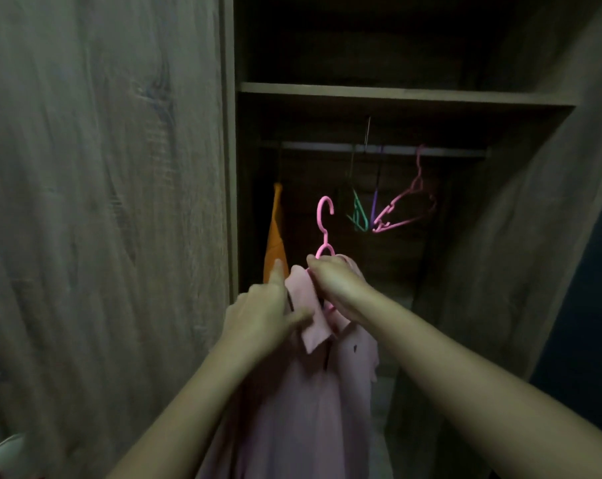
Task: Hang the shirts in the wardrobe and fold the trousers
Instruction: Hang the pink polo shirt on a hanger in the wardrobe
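A pale pink shirt (313, 402) hangs in front of me on a pink hanger (324, 219), whose hook sticks up above the collar. My right hand (337, 288) grips the shirt's collar and the top of the hanger just under the hook. My left hand (265, 312) pinches the left collar flap between thumb and fingers, forefinger pointing up. Both are held in front of the open wardrobe, below the rail (382, 148). An orange garment (275, 236) hangs at the left inside the wardrobe.
On the rail hang an empty pink hanger (410, 202), a green one (358, 214) and a purple one (375, 205). A shelf (396, 93) runs above the rail. The wardrobe door (102, 202) stands at my left, another panel (534, 219) at my right.
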Demonstrator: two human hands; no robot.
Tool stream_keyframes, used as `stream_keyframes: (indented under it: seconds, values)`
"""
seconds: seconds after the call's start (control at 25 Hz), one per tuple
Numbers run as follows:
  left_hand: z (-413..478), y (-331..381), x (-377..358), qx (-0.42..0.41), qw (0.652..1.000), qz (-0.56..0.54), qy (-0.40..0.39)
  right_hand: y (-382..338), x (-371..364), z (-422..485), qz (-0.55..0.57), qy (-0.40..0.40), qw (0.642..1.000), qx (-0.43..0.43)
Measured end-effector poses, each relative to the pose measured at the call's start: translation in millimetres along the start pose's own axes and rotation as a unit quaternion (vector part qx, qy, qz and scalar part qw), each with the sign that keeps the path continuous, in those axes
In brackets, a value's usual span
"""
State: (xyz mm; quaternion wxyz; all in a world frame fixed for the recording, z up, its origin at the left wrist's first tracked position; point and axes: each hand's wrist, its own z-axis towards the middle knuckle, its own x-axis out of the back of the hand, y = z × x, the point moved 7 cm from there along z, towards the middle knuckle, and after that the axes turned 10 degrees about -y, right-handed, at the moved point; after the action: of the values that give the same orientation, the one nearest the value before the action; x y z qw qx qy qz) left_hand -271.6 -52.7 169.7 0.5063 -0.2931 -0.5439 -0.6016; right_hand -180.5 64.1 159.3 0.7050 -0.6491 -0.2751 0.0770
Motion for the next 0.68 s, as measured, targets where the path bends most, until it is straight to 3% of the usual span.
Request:
stream_keyframes:
  seconds: [0.12,0.44,0.68]
  values:
    - [28.5,13.0,-10.6,-0.032,0.995,-0.074,-0.064,-0.9,27.8,40.9,0.036,0.021,0.999,0.020]
    - [115.7,42.8,-5.0,-0.127,0.951,-0.273,-0.074,-62.7,69.4,140.0,-0.010,-0.031,0.995,0.098]
    - [183.4,49.1,0.2,-0.093,0.949,-0.302,0.010,-101.9,89.3,207.9,-0.057,-0.081,0.989,0.113]
